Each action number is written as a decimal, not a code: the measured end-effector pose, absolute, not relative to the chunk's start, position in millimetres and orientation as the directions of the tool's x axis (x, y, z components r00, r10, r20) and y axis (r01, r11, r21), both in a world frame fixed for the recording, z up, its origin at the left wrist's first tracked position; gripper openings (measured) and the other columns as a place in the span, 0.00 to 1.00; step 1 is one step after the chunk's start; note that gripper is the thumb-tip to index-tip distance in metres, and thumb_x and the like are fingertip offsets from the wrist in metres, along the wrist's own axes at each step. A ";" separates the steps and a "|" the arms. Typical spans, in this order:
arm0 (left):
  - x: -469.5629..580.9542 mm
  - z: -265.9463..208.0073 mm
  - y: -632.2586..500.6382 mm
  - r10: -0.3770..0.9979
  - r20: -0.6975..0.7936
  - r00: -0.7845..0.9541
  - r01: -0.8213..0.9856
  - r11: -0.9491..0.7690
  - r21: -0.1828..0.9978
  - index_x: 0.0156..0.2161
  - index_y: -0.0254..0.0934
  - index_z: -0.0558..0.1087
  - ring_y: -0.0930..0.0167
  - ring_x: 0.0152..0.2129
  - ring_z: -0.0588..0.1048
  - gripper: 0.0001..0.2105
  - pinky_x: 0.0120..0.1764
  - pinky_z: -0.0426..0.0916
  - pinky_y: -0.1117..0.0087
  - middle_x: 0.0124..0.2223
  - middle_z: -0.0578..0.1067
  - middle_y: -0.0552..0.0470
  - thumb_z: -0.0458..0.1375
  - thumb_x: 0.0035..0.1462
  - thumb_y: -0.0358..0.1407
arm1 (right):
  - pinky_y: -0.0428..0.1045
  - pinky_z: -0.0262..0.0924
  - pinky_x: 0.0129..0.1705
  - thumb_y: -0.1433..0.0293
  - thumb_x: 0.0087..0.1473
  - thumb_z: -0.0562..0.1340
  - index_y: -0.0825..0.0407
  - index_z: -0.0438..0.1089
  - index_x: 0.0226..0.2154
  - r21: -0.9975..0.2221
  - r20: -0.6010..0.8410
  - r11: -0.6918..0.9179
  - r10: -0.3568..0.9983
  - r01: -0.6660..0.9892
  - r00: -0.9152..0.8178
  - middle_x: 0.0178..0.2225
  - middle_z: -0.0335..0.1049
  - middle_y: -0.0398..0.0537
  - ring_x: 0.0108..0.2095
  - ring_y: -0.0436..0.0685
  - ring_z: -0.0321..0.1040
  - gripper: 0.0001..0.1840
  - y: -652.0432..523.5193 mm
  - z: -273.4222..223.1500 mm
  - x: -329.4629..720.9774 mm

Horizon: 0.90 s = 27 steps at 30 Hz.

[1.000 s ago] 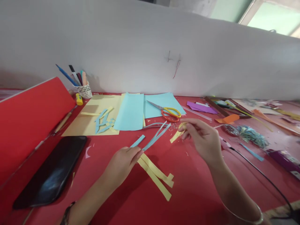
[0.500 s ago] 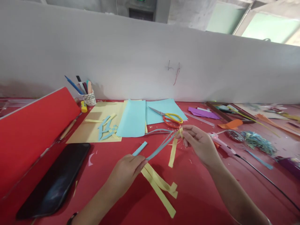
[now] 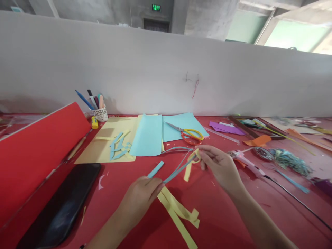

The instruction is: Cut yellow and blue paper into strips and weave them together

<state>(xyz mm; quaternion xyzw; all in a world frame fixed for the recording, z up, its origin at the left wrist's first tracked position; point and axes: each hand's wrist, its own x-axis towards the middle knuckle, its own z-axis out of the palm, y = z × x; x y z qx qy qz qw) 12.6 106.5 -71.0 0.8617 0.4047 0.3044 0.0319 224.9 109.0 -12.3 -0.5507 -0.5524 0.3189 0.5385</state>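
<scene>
Blue paper strips (image 3: 178, 168) stretch between my two hands above the red table. My left hand (image 3: 141, 197) is closed on their near end, with a short blue end sticking out behind the fingers. Yellow paper strips (image 3: 178, 221) hang out below that hand toward me. My right hand (image 3: 219, 167) pinches a curled yellow paper strip (image 3: 188, 169) at the far end of the blue ones, and its loose tail points down. Farther off, scissors (image 3: 190, 134) with yellow and red handles lie on light blue paper sheets (image 3: 147, 136). My fingers hide where the strips meet.
A phone (image 3: 62, 204) and a red board (image 3: 44, 152) lie at the left. Woven strips (image 3: 120, 147) rest on yellow paper (image 3: 90, 154) near a pen cup (image 3: 100, 113). On the right are a pink glue gun (image 3: 247, 164) with its cord, yarn (image 3: 290, 160) and a tray (image 3: 246, 126).
The yellow strip at my right hand has curled into a loop around the blue strips, and its tail has swung left. The view has tipped up slightly. My left hand keeps its grip.
</scene>
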 end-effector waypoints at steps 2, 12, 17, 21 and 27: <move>12.9 -72.2 106.6 0.735 0.480 0.480 0.681 -0.657 0.324 0.24 0.36 0.70 0.74 0.15 0.66 0.22 0.18 0.58 0.76 0.17 0.67 0.53 0.37 0.60 0.38 | 0.44 0.59 0.19 0.66 0.45 0.59 0.54 0.68 0.31 -0.939 0.261 0.206 0.948 0.275 0.180 0.18 0.67 0.41 0.15 0.45 0.59 0.10 106.8 -12.0 223.7; 15.5 -71.2 104.7 0.784 0.451 0.427 0.655 -0.612 0.444 0.22 0.36 0.68 0.76 0.14 0.65 0.20 0.18 0.56 0.77 0.17 0.66 0.55 0.40 0.59 0.38 | 0.44 0.60 0.18 0.67 0.50 0.55 0.50 0.59 0.36 -0.906 0.272 0.251 0.962 0.341 0.014 0.18 0.67 0.39 0.16 0.48 0.63 0.09 95.6 -19.3 205.4; 16.1 -67.1 103.1 0.796 0.436 0.421 0.641 -0.601 0.477 0.24 0.36 0.68 0.77 0.13 0.64 0.19 0.18 0.56 0.78 0.16 0.66 0.56 0.41 0.59 0.38 | 0.44 0.60 0.21 0.68 0.50 0.55 0.48 0.52 0.30 -0.897 0.268 0.262 0.963 0.356 -0.032 0.17 0.66 0.36 0.16 0.48 0.64 0.07 90.2 -32.3 189.9; 15.9 -62.0 102.1 0.807 0.420 0.415 0.621 -0.589 0.518 0.24 0.37 0.69 0.77 0.13 0.64 0.18 0.17 0.56 0.79 0.16 0.66 0.57 0.41 0.58 0.39 | 0.44 0.59 0.19 0.66 0.49 0.56 0.48 0.51 0.27 -0.888 0.215 0.229 0.973 0.400 -0.079 0.16 0.64 0.34 0.15 0.48 0.64 0.09 85.9 -40.7 179.6; 14.4 -60.0 102.1 0.765 0.486 0.422 0.585 -0.639 0.500 0.24 0.36 0.69 0.77 0.14 0.65 0.19 0.18 0.58 0.79 0.17 0.67 0.56 0.41 0.59 0.39 | 0.43 0.59 0.19 0.66 0.48 0.57 0.48 0.51 0.27 -0.889 0.237 0.263 0.965 0.376 -0.116 0.19 0.62 0.35 0.16 0.47 0.65 0.10 80.5 -47.9 174.5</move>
